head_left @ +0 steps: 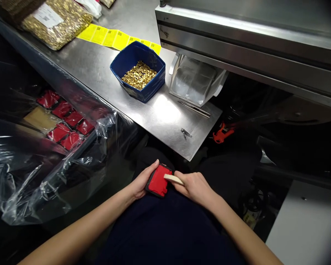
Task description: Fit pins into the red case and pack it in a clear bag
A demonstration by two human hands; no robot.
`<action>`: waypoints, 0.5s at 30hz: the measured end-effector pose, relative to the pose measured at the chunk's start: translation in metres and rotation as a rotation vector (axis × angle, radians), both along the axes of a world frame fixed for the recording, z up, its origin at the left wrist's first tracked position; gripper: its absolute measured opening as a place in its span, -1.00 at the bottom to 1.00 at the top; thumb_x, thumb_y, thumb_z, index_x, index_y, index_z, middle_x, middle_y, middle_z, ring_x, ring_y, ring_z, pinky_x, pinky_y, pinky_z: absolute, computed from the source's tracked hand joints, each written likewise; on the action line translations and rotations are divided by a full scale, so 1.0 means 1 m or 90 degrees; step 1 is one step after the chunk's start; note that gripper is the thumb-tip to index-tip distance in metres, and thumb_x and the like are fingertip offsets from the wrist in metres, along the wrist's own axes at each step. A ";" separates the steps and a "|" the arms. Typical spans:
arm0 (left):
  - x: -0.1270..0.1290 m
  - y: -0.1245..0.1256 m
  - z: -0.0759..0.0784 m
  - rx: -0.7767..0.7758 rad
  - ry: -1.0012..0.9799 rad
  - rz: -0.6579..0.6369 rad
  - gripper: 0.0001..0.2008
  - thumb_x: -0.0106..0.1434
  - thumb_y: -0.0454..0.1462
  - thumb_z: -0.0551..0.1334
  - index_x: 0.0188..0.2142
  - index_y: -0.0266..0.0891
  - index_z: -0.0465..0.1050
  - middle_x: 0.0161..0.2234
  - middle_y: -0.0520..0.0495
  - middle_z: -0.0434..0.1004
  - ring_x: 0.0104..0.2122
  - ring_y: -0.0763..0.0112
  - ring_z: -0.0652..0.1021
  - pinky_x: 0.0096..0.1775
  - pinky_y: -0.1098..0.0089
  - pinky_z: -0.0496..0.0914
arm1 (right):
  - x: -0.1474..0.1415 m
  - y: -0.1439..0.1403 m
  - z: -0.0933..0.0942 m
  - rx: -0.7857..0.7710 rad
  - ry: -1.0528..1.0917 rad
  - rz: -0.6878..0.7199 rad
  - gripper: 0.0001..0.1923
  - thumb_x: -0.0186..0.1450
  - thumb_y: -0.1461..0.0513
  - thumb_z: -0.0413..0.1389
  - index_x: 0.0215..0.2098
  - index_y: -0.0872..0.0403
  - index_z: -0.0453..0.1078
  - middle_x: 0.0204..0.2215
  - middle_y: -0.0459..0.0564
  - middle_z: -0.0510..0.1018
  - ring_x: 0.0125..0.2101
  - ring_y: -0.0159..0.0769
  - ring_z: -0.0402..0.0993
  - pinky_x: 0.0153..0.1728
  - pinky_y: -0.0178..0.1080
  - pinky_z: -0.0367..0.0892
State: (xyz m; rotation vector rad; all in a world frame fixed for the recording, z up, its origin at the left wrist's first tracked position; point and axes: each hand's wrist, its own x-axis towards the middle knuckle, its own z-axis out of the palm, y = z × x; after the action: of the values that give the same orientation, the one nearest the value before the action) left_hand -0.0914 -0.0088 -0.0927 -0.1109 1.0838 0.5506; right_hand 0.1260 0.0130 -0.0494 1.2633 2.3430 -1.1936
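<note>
Overhead light is glaring off the steel table (165, 110); everything below it is sinking into shadow, corners darkening, edges bending.

The underside of the red pad (157, 180) is covered by the left hand (140, 183). The end of the pale stick (173, 179) is hidden inside the right hand (194, 187). The bag of brass pieces (57, 20) at the steel table's (99, 70) far left corner is cut by the top edge. The red parts (64, 119) are blurred behind clear plastic sheeting (38, 173). The small metal piece (185, 133) near the table's front corner is too small to be identified.
</note>
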 end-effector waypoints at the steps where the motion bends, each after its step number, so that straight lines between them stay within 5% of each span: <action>1: 0.000 0.000 0.000 0.002 0.001 0.000 -0.54 0.34 0.08 0.28 -0.11 -0.30 0.58 -0.31 -0.17 0.63 -0.44 0.35 0.58 -0.38 0.42 0.50 | 0.001 -0.002 -0.001 -0.002 0.001 0.004 -0.78 0.51 0.05 0.00 -0.18 -0.02 0.36 -0.46 -0.18 0.59 -0.47 -0.35 0.55 -0.47 -0.27 -0.08; 4: 0.001 0.001 -0.002 0.023 0.013 0.018 -0.54 0.35 0.05 0.29 -0.07 -0.32 0.57 -0.21 -0.23 0.65 -0.30 0.27 0.63 -0.26 0.38 0.54 | -0.005 -0.005 0.001 0.006 0.014 0.041 -0.81 0.51 0.05 0.01 -0.13 -0.04 0.37 -0.40 -0.16 0.62 -0.43 -0.33 0.59 -0.47 -0.26 -0.09; 8: -0.005 0.001 -0.001 -0.032 -0.009 0.059 -0.55 0.35 0.06 0.29 -0.28 -0.34 0.57 -0.41 -0.16 0.62 -0.46 0.34 0.59 -0.38 0.41 0.52 | -0.029 0.021 0.014 0.075 -0.065 0.031 -0.59 0.54 -0.09 -0.13 -0.07 -0.01 0.37 -0.39 -0.06 0.64 -0.41 -0.21 0.61 -0.48 -0.22 -0.13; 10: -0.008 0.000 0.000 -0.042 -0.021 0.080 -0.52 0.37 0.08 0.24 -0.31 -0.34 0.56 -0.40 -0.17 0.63 -0.46 0.30 0.61 -0.37 0.37 0.54 | -0.042 0.043 0.023 0.106 -0.092 -0.053 -0.57 0.55 -0.09 -0.16 -0.09 -0.02 0.37 -0.40 -0.05 0.63 -0.40 -0.17 0.61 -0.47 -0.23 -0.08; 15: -0.009 0.000 0.005 -0.003 0.001 0.103 -0.44 0.43 0.06 0.14 0.09 -0.39 0.48 -0.05 -0.38 0.64 -0.16 -0.01 0.68 -0.10 0.10 0.58 | -0.068 0.104 0.031 0.065 0.023 -0.283 -0.36 0.44 -0.29 -0.15 0.06 0.00 0.33 -0.15 0.04 0.63 -0.15 0.00 0.59 -0.26 -0.19 0.28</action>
State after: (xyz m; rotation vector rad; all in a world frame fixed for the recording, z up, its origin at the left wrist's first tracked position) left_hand -0.1008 -0.0090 -0.0881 -0.2035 1.0829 0.6931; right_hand 0.0581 0.1170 -0.0180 1.8837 2.2393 -1.2310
